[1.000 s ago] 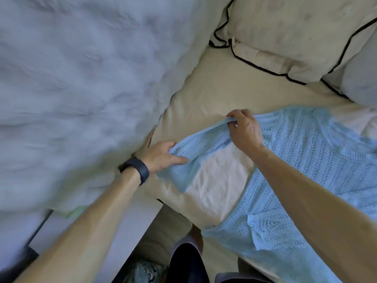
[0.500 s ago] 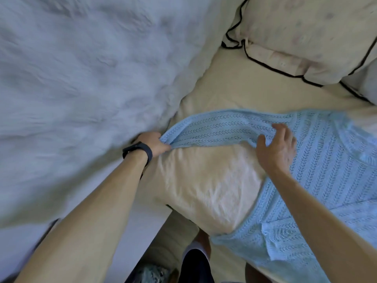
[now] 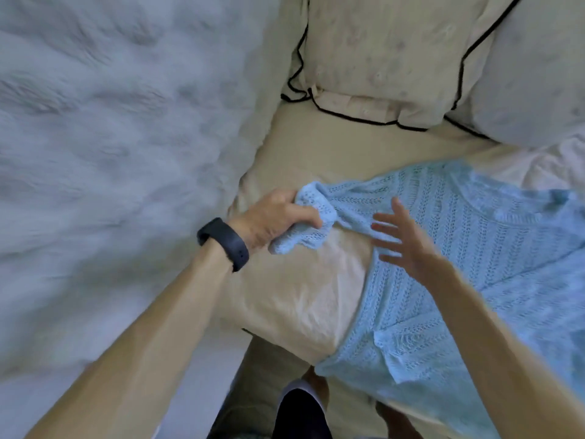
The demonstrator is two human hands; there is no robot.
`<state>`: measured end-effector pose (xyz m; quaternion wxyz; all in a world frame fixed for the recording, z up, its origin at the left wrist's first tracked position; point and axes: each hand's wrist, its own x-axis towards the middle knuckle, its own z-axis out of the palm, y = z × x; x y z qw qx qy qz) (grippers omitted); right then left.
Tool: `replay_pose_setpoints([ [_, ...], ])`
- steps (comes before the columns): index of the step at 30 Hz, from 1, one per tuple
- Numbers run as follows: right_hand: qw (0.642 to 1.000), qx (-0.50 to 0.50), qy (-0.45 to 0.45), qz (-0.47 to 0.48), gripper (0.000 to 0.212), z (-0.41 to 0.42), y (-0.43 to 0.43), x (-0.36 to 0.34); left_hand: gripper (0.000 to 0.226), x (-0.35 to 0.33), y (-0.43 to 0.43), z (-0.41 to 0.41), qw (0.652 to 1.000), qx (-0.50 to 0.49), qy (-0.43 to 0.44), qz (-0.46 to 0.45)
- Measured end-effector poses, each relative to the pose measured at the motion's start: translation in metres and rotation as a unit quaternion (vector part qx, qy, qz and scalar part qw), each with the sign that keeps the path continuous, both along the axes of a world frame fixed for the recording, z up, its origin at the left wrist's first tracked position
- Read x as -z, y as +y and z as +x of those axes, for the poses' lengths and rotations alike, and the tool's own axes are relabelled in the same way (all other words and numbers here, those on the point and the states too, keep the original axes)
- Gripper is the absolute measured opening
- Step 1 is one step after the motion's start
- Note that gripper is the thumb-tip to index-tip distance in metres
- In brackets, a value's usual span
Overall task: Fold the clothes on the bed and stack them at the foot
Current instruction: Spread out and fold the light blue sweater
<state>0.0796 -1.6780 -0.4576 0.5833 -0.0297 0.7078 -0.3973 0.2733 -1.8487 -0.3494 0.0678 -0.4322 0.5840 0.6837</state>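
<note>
A light blue knitted sweater (image 3: pixel 493 258) lies spread on the cream bed sheet (image 3: pixel 304 160), its body running off the right edge. My left hand (image 3: pixel 272 220), with a dark band on the wrist, grips the bunched end of the sweater's sleeve (image 3: pixel 316 213) near the bed's left side. My right hand (image 3: pixel 402 242) hovers with fingers spread over the sweater where the sleeve joins the body, holding nothing.
A fluffy white blanket (image 3: pixel 110 153) fills the left half of the view. Cream pillows with black piping (image 3: pixel 386 61) lie at the head of the bed. The bed's near edge and the floor by my legs (image 3: pixel 300 407) show at the bottom.
My left hand has pulled the sleeve end in toward the sweater's body, bunching it. My right hand has let go of the sleeve and now has its fingers spread above the sweater.
</note>
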Motion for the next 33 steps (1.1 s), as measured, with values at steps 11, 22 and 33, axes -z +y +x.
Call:
replay_pose_setpoints([
  [11, 0.926, 0.295, -0.223, -0.076, 0.065, -0.059, 0.318, -0.039, 0.064, 0.027, 0.326, -0.183, 0.931, 0.349, -0.003, 0.106],
  [22, 0.93, 0.27, 0.121, 0.216, 0.007, -0.039, 0.453, 0.078, 0.064, 0.156, 0.375, -0.146, 0.778, 0.431, -0.254, -0.379],
  [33, 0.883, 0.114, 0.327, 0.316, 0.05, -0.025, 0.444, 0.056, 0.077, 0.164, 0.319, -0.121, 0.797, 0.296, -0.227, -0.475],
])
